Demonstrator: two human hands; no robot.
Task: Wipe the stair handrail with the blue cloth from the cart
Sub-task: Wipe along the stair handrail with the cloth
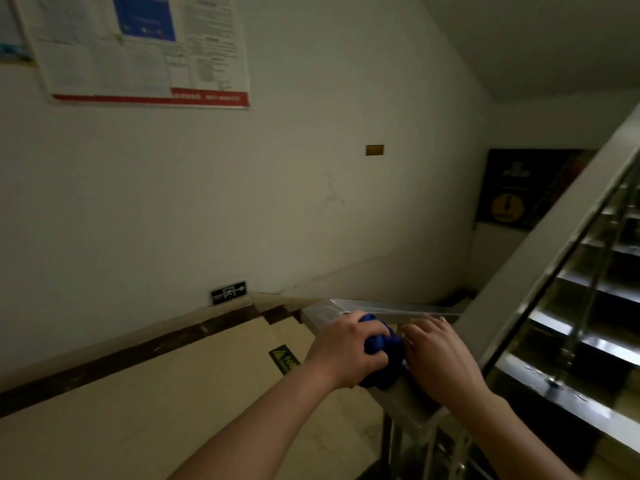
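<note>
Left hand (346,351) grips blue cloth (388,360) on metal handrail (408,310) before pale wall (277,202).

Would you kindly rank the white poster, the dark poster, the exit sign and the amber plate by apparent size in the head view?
1. white poster, cut off by the frame
2. dark poster, right edge hidden
3. exit sign
4. amber plate

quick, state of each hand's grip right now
left hand: holds the bunched blue cloth on the grey metal handrail
right hand: open, fingers resting on the handrail
</note>
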